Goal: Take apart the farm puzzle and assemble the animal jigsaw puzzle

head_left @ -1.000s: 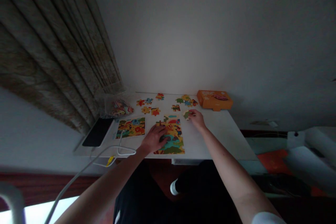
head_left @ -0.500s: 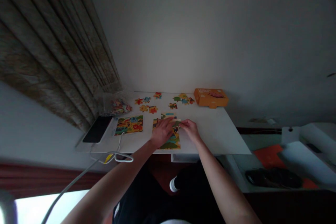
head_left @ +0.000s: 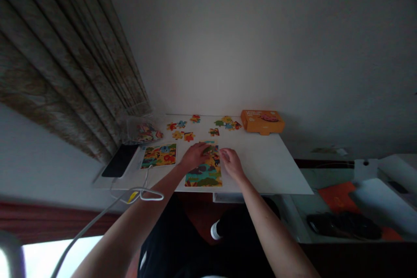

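Note:
A partly assembled jigsaw puzzle (head_left: 205, 176) with a colourful animal scene lies near the table's front edge. My left hand (head_left: 194, 156) rests over its upper left part, fingers stretched out across the pieces and hiding some of them. At the puzzle's upper right edge is my right hand (head_left: 232, 163), its fingers bent and drawn together; whatever they hold is too small to make out. To the left lies a picture card (head_left: 159, 155) showing a lion and an elephant. Loose puzzle pieces (head_left: 189, 136) are spread behind, with another piece (head_left: 214, 132) just beyond the puzzle.
An orange box (head_left: 262, 121) stands at the table's back right. At the left are a clear bag (head_left: 143, 129) with colourful contents and a black tablet-like device (head_left: 120, 160). A white cable (head_left: 146, 193) hangs over the front edge. More pieces (head_left: 228, 122) lie along the back.
My left hand has slid left and slightly up, uncovering more of the puzzle's middle. The right hand has shifted slightly left along the edge. The puzzle sits slightly further left in view.

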A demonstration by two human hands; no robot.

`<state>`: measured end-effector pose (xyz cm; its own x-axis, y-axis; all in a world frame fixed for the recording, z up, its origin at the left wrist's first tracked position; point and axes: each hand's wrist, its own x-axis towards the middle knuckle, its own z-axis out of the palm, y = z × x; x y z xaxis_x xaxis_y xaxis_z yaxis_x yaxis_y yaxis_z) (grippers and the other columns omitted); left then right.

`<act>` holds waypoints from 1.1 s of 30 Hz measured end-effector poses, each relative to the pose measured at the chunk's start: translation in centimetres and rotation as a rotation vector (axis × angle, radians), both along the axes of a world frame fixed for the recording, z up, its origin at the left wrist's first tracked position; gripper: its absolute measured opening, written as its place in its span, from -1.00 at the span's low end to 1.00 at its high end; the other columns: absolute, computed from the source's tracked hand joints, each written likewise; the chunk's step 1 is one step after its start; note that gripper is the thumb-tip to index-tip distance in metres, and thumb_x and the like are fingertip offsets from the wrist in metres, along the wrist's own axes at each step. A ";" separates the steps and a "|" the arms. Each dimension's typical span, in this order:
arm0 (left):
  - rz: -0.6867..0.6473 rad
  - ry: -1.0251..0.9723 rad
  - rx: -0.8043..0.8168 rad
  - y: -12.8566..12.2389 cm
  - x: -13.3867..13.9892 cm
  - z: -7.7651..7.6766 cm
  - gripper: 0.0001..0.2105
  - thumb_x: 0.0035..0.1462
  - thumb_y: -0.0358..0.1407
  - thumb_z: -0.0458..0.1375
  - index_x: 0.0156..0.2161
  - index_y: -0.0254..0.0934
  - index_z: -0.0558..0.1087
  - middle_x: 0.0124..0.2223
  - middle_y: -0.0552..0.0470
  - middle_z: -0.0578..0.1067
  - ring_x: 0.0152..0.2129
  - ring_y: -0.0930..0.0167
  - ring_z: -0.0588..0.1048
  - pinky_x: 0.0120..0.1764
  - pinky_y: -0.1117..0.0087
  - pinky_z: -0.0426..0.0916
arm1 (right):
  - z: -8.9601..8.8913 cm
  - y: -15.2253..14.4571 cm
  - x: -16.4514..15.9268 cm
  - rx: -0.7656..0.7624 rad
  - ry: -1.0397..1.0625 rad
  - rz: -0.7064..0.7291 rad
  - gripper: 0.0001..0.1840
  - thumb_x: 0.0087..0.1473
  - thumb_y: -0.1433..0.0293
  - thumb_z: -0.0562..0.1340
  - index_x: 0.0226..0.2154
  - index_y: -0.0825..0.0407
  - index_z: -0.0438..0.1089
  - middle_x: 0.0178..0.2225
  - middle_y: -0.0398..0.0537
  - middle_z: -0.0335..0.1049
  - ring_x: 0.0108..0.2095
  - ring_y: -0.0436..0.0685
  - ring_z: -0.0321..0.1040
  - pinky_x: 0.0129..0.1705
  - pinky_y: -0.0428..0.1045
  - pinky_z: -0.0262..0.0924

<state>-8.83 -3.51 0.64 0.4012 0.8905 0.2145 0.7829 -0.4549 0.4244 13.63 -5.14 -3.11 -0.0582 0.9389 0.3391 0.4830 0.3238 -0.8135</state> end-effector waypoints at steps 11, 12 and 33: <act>0.191 -0.212 -0.194 5.5 -6.1 -1.1 -0.60 0.15 -0.19 0.30 0.10 -0.18 0.53 0.19 -0.15 0.53 0.14 0.14 0.49 0.23 0.06 0.35 | 1.1 -0.9 -1.0 0.057 -0.570 0.170 -0.62 0.27 0.12 0.28 0.07 -0.12 0.50 0.25 0.03 0.39 0.26 0.30 0.25 0.26 0.27 0.03; 0.193 -0.206 -0.197 5.9 -6.2 -1.1 -0.60 0.15 -0.21 0.29 0.11 -0.19 0.53 0.20 -0.16 0.52 0.15 0.15 0.48 0.24 0.08 0.34 | 1.1 -0.9 -1.0 0.056 -0.568 0.170 -0.62 0.26 0.12 0.28 0.07 -0.13 0.51 0.25 0.03 0.39 0.26 0.30 0.25 0.26 0.27 0.03; -0.055 -0.045 -0.122 6.8 -7.0 -1.3 -0.73 0.26 -0.09 0.21 -0.12 -0.16 0.68 0.04 -0.12 0.63 0.02 0.20 0.56 0.12 0.13 0.44 | 1.7 -1.1 -1.2 0.050 -0.538 0.162 -0.66 0.23 0.20 0.30 0.03 -0.12 0.51 0.24 0.03 0.41 0.23 0.30 0.27 0.25 0.28 0.03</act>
<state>-15.86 3.24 -0.70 0.4423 0.8881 0.1250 0.7374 -0.4394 0.5130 12.43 -6.24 -1.39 -0.3772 0.8873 0.2655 0.7665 0.4600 -0.4482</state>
